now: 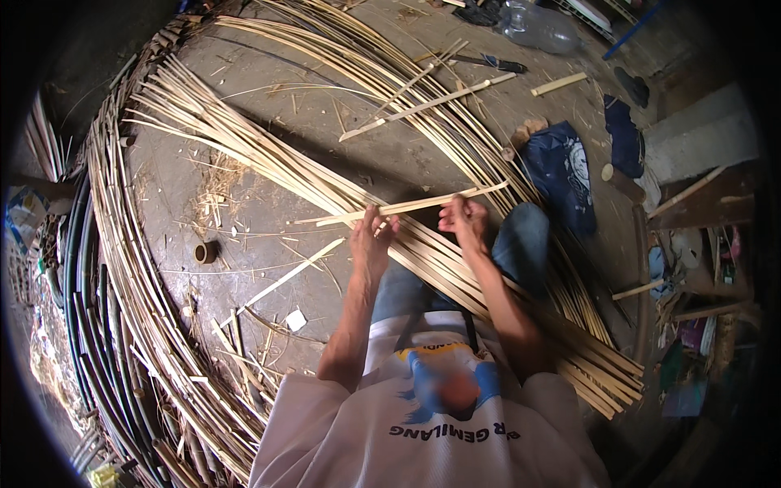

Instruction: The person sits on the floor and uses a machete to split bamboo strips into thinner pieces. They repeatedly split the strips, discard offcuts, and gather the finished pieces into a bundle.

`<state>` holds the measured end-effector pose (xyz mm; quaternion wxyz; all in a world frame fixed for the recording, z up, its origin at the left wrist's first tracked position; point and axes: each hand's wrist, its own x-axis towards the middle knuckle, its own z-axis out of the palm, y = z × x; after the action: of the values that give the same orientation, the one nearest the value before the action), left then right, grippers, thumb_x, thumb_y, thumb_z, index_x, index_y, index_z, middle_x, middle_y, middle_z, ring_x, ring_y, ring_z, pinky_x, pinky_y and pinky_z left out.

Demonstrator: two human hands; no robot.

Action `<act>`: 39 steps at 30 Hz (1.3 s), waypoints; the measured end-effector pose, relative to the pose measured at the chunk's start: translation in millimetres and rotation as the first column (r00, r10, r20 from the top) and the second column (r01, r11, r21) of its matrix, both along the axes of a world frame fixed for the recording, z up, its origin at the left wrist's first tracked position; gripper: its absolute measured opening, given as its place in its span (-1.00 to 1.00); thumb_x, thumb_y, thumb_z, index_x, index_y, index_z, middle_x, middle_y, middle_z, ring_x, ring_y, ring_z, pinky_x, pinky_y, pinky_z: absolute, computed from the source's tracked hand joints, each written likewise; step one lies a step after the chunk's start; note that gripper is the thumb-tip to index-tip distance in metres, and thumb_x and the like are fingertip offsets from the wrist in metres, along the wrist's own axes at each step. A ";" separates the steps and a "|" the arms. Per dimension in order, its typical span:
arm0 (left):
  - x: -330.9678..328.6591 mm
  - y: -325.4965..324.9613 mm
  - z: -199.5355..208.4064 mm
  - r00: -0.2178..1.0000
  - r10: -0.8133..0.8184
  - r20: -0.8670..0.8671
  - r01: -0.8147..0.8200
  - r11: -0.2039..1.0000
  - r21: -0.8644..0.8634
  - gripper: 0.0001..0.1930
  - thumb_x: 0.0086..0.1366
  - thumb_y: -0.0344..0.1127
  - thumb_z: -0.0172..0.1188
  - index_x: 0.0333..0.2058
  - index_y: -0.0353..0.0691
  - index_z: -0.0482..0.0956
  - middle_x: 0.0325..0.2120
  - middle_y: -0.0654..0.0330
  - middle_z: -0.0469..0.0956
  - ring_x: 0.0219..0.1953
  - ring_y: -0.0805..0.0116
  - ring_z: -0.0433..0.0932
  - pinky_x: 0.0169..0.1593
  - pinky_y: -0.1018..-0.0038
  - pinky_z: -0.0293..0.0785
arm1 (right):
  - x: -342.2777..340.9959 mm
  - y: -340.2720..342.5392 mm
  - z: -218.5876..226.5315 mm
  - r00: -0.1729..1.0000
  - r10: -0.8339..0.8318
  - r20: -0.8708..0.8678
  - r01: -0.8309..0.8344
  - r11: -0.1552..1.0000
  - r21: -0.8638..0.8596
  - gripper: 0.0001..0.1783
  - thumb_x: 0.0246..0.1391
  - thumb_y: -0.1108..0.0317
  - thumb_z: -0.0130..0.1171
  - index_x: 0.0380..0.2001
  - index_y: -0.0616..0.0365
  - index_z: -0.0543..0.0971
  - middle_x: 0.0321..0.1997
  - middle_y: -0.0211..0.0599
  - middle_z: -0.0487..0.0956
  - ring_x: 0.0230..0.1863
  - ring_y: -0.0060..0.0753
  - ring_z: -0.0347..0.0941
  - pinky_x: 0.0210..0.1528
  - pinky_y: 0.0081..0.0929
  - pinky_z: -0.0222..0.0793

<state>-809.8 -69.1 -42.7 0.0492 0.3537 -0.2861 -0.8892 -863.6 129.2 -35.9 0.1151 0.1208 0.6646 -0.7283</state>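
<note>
A pale split bamboo strip point(419, 203) lies crosswise in front of me, its right end slightly farther away. My left hand point(373, 236) is closed on it left of its middle, fingertips pinching from the near side. Toward its right end, my right hand point(464, 221) pinches the same strip between thumb and fingers. Beneath both hands a long bundle of bamboo strips point(281, 167) runs diagonally from far left to near right, passing across my lap. Whether a second thin piece lies against the held strip near my left hand, I cannot make out.
Curved bundles of long strips point(122, 236) and dark poles point(85, 244) line the left. Another bundle point(390, 69) arcs behind. A knife-like tool point(500, 63), a bamboo piece point(559, 84), dark blue cloth point(561, 167) and a bamboo ring point(205, 252) lie on the floor.
</note>
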 end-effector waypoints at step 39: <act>77.7 -63.7 -93.1 0.975 -0.203 0.095 0.223 0.914 -0.338 -0.39 0.50 0.15 -0.14 0.25 -0.21 0.42 0.25 0.07 0.40 0.32 0.22 0.29 0.40 0.21 0.05 | -44.2 -60.9 -132.8 0.928 0.209 0.308 -0.244 0.966 0.081 -0.74 0.40 0.25 0.02 -0.22 0.15 0.63 -0.23 -0.22 0.67 -0.15 -0.38 0.62 -0.09 -0.41 0.56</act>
<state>-732.1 -132.8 -135.7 0.0053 0.3316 -0.4765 -0.8142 -907.8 68.2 -168.8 0.2896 0.1575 0.6910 -0.6433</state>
